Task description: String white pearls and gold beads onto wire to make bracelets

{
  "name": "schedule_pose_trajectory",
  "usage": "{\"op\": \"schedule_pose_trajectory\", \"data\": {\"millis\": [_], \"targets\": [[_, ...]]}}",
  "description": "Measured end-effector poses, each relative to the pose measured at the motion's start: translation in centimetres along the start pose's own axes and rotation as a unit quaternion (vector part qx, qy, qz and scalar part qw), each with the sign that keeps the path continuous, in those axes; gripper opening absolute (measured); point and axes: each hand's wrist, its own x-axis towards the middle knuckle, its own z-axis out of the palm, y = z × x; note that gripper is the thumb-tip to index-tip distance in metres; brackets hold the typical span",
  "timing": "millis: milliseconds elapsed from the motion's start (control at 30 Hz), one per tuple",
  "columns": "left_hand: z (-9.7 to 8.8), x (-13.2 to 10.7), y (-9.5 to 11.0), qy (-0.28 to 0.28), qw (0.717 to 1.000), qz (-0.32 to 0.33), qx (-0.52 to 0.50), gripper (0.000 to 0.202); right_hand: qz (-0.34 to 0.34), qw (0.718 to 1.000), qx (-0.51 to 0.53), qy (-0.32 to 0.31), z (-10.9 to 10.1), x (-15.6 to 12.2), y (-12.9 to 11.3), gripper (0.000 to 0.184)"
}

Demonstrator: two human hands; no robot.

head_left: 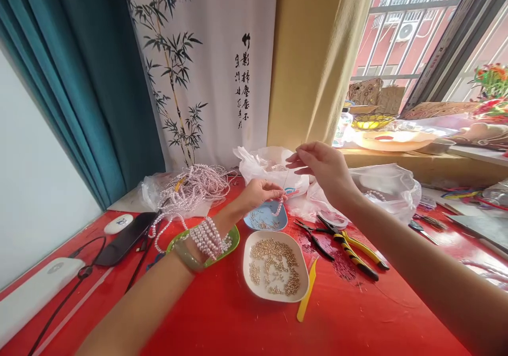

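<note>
My left hand [257,196] pinches a short string of pink pearl beads [279,206], which hangs down over a blue dish [254,218] of small metal pieces. Higher and to the right, my right hand [323,168] has thumb and forefinger closed on a thin thread [285,180] that runs down to the left hand. Several strands of pink beads [208,238] and a pale green bangle [189,255] circle my left wrist. In front of both hands stands a white dish [249,287] of gold beads.
Behind the left forearm is a green dish [235,238], with a heap of pink bead strands [198,184] beyond it. Pliers [357,253] and a yellow tweezer-like tool [306,292] lie at right. Plastic bags [384,186] line the back; a phone [125,239] and cables are left.
</note>
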Motion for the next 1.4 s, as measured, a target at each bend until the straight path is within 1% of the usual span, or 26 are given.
{"op": "schedule_pose_trajectory", "data": {"millis": [100, 233, 367, 533, 700, 833, 1033, 1133, 1267, 1400], "targets": [[0.2, -0.5, 0.5, -0.025, 0.999, -0.016, -0.042, 0.013, 0.019, 0.999, 0.032, 0.019, -0.6, 0.2, 0.0, 0.006], [0.4, -1.5, 1.0, -0.043, 0.994, -0.034, -0.091, 0.019, 0.062, 0.994, 0.078, 0.049, -1.6, 0.5, 0.5, 0.008], [0.7, -2.9, 1.0, -0.060, 0.989, -0.053, -0.126, 0.024, 0.083, 0.990, 0.093, 0.063, -2.3, 0.4, 0.9, 0.008], [0.6, -4.7, 0.2, -0.079, 0.983, -0.101, -0.133, 0.025, 0.078, 0.988, 0.104, 0.081, -2.9, 0.3, 0.8, 0.010], [0.1, -6.1, -0.8, -0.091, 0.979, -0.127, -0.133, 0.025, 0.080, 0.988, 0.097, 0.093, -2.9, 0.3, 0.7, 0.013], [-0.2, -7.0, -1.5, -0.120, 0.973, -0.122, -0.157, 0.022, 0.084, 0.988, 0.083, 0.095, -2.7, 0.1, 0.8, 0.015], [-0.4, -7.8, -2.3, -0.143, 0.966, -0.125, -0.176, 0.027, 0.081, 0.989, 0.074, 0.095, -2.9, 0.0, 1.1, 0.015], [-0.6, -8.1, -2.5, -0.148, 0.964, -0.135, -0.177, 0.029, 0.079, 0.989, 0.078, 0.096, -2.9, -0.1, 1.2, 0.012], [-0.8, -8.3, -2.7, -0.141, 0.967, -0.146, -0.155, 0.030, 0.094, 0.988, 0.078, 0.100, -2.9, -0.2, 1.3, 0.010], [-0.8, -7.9, -2.8, -0.130, 0.979, -0.140, -0.074, 0.031, 0.095, 0.989, 0.080, 0.085, -2.8, -0.4, 1.0, 0.008]]}}
